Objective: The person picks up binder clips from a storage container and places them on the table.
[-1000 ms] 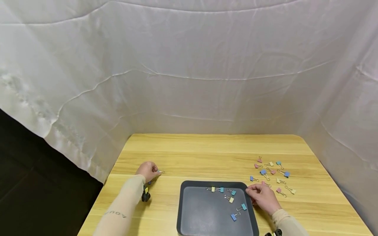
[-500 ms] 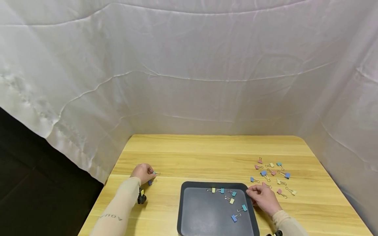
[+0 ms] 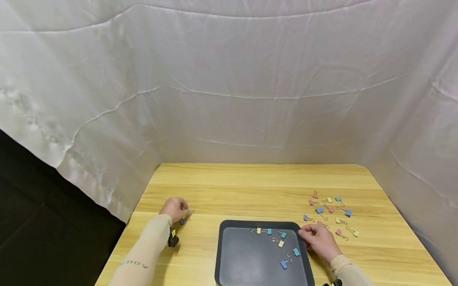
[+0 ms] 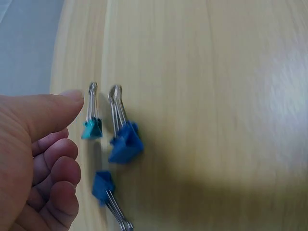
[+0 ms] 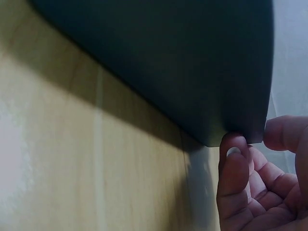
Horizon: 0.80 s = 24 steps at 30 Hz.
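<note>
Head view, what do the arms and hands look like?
The left hand and right hand are bare. Left: beige fabric sleeve with dark lettering, small black device with yellow patch. Right: matching beige sleeve, another black device.

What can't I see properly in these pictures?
Head view: near edge of the tray, cut off by the picture's bottom.
Head view: a second blue clip, hidden by the left hand.
Head view: right wrist's black gadget, cut off below.
Right wrist view: the tray's inside, hidden by its outer wall.

Teal clip (image 4: 91, 130) left of dark tray (image 3: 247, 258)
</note>
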### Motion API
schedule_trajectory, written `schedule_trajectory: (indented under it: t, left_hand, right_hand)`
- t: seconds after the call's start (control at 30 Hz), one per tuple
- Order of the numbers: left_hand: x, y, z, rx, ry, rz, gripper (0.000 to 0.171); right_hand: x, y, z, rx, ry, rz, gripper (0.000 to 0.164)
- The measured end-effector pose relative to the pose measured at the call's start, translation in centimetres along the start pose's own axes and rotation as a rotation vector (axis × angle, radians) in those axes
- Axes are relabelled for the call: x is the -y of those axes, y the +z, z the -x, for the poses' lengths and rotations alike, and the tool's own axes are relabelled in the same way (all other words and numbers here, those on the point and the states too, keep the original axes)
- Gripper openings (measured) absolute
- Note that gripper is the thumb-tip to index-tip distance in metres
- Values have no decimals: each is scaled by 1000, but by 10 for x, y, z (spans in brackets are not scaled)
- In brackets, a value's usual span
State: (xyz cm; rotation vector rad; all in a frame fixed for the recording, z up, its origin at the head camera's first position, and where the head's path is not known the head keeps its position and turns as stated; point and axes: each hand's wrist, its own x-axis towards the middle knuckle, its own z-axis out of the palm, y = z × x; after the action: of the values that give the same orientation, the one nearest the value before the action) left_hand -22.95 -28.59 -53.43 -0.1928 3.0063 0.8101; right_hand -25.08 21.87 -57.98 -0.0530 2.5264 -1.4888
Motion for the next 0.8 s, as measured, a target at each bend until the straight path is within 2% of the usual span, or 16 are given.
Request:
schedule_trajectory:
  t: [0.23, 0.4, 0.67, 0.8]
  left_hand:
    - [-16, 7, -3, 17, 42, 0, 19]
    - [-38, 13, -8, 20, 105, -4, 25]
    - [-81, 32, -11, 23, 323, -52, 26]
    - [-103, 41, -6, 56, 396, -53, 30]
  right_hand:
    - [-1, 0, 1, 1, -1, -9, 20]
    - [-1, 0, 1, -2, -3, -14, 19]
    - [1, 0, 1, -4, -1, -21, 19]
    - [2, 0, 2, -5, -3, -19, 19]
